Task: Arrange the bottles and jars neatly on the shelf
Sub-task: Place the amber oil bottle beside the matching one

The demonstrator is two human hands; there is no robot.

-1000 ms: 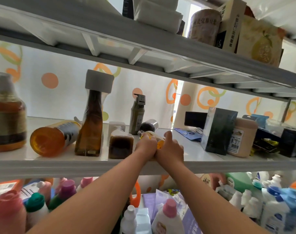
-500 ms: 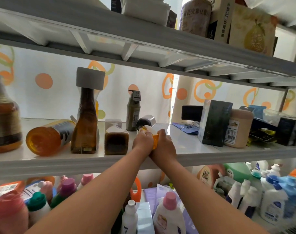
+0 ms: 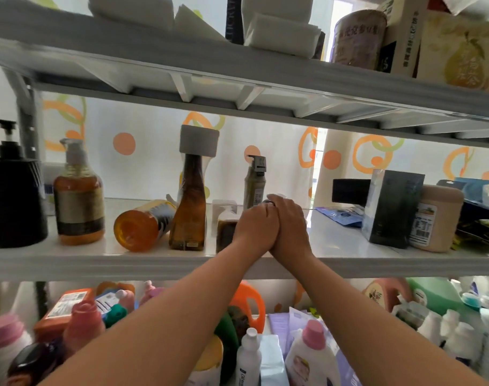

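Our shelf (image 3: pixel 98 263) runs across the whole view, and we reach over its front edge with both arms. At its far left the black pump bottle (image 3: pixel 13 201) stands upright, with the amber pump bottle (image 3: pixel 78 199) upright just beside it. Well to the right, a dark box (image 3: pixel 391 207) stands on end, and a beige jar (image 3: pixel 435 218) sits just beside it on its right.

Near the middle we see the tall brown bottle (image 3: pixel 190 207) with a grey cap, upright. The orange bottle (image 3: pixel 143 225) lies on its side just left of it, base towards us. The olive spray bottle (image 3: pixel 255 182) stands at the back, above our hands. A small square brown bottle (image 3: pixel 225 227) sits just left of our left hand (image 3: pixel 255 228) and is partly hidden by it.

Our left hand and right hand (image 3: pixel 289 224) are pressed side by side over the shelf, backs towards us. The right hand's fingers curl over a small bottle (image 3: pixel 267 201). Only its dark cap shows between the hands, mid-shelf in front of the spray bottle. Whether the left fingers grip it too, we cannot tell.
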